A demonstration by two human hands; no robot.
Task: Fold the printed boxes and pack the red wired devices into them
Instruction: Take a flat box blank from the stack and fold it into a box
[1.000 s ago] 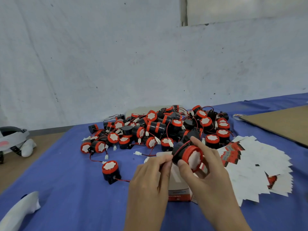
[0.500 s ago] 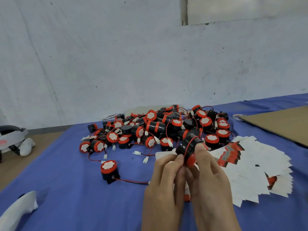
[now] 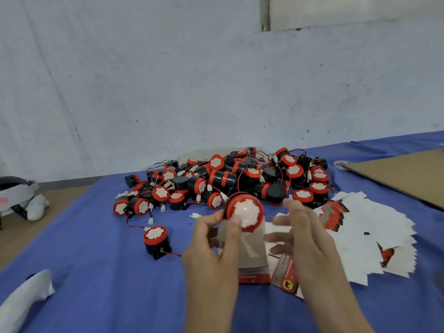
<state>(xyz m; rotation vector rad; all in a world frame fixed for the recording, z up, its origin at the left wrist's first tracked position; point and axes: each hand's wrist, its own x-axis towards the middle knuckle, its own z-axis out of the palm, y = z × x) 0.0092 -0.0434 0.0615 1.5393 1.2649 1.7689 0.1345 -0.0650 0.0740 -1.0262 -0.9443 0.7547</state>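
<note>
1. Print on the upright white-and-red cardboard box (image 3: 253,258) was blurred and unreadable. The flat printed carton (image 3: 283,265) to its right showed a yellow round badge (image 3: 288,284) with a black animal.
2. The left hand (image 3: 211,258) pinched the red round wired device (image 3: 245,213) at the box top, near centre.
3. The right hand (image 3: 312,241) had fingers spread just right of the device and held nothing.
4. A pile of red-and-black devices (image 3: 228,179) lay far behind.

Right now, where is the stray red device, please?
Head view: the stray red device stands on the blue cloth, left of the left hand.

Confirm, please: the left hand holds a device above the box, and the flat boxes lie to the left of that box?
Not quite: the head view shows the flat boxes lying to the right of the box. The left hand does hold a device above it.
</note>
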